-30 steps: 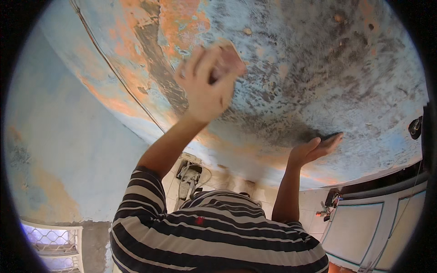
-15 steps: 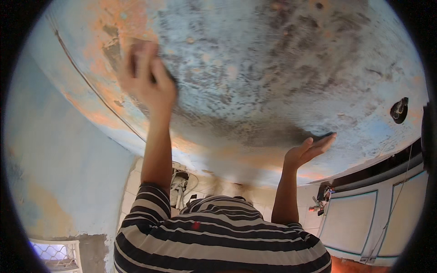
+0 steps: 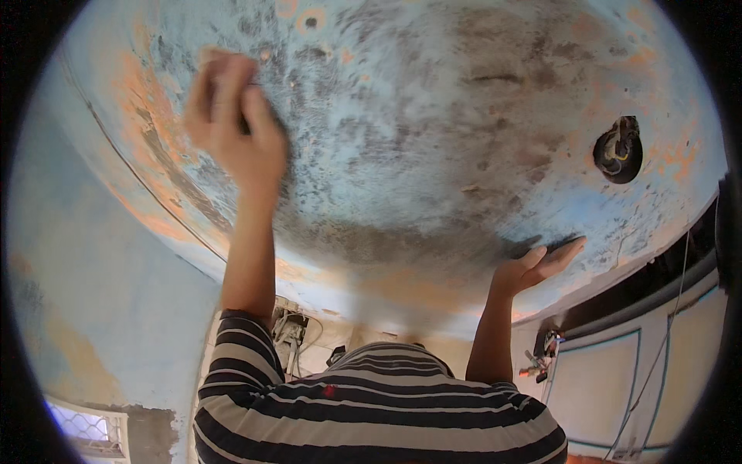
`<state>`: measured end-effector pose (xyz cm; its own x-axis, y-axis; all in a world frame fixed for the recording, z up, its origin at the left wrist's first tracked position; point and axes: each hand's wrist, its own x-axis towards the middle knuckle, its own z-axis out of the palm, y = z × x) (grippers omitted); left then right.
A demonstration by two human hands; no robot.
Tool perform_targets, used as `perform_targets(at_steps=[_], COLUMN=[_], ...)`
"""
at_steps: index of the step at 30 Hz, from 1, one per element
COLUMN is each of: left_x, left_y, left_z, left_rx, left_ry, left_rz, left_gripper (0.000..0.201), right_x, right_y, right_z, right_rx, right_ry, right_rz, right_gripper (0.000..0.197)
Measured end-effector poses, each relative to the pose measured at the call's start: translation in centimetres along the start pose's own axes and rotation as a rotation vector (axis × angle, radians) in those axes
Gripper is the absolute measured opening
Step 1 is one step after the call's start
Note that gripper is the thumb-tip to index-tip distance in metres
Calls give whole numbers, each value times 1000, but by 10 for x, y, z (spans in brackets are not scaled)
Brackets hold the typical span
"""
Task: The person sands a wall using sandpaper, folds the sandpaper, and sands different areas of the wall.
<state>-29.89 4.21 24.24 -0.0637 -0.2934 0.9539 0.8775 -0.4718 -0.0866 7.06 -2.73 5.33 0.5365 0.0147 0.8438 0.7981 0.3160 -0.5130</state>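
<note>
A broad, worn surface (image 3: 402,155) spreads overhead, blue with orange and dark grey-brown patches. My left hand (image 3: 236,124) is against it at the left, blurred by motion, with its fingers curled. A small edge shows at those fingertips, but what they hold is too smeared to make out. Farther right, my right hand (image 3: 537,267) lies palm up against the lower part of the surface. Its fingers are stretched out and nothing is in them.
A dark round hole (image 3: 618,151) with wires in it opens at the right of the surface. A thin cable (image 3: 127,162) runs along the left. Beyond are a blue wall (image 3: 100,286), a grilled window (image 3: 86,425) and pale panels (image 3: 595,379) with blue-green borders.
The view has shifted, so the wired hole now shows farther left and higher. My left hand has moved over the surface, still curled. My right hand stays against it, fingers stretched.
</note>
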Motion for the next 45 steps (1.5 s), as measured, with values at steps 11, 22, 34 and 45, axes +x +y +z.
perform_targets(at_steps=[11,22,34,45], left_x=[6,-3,36,28], left_y=[115,174,158,180], left_z=[40,39,38,28], left_rx=[-171,-63,37,59], left_ry=[-129,-367,-289,-408], left_rz=[69,326,219,315], left_gripper=[27,33,36,38], right_x=[-22,-13,104,101], right_y=[44,41,3,13], right_z=[-8,-13,1,6], right_rx=[43,244,383,461], right_ry=[-163,-251,-108,-82], right_rz=[-279,-226,-614,-610], right_gripper=[64,63,57,56])
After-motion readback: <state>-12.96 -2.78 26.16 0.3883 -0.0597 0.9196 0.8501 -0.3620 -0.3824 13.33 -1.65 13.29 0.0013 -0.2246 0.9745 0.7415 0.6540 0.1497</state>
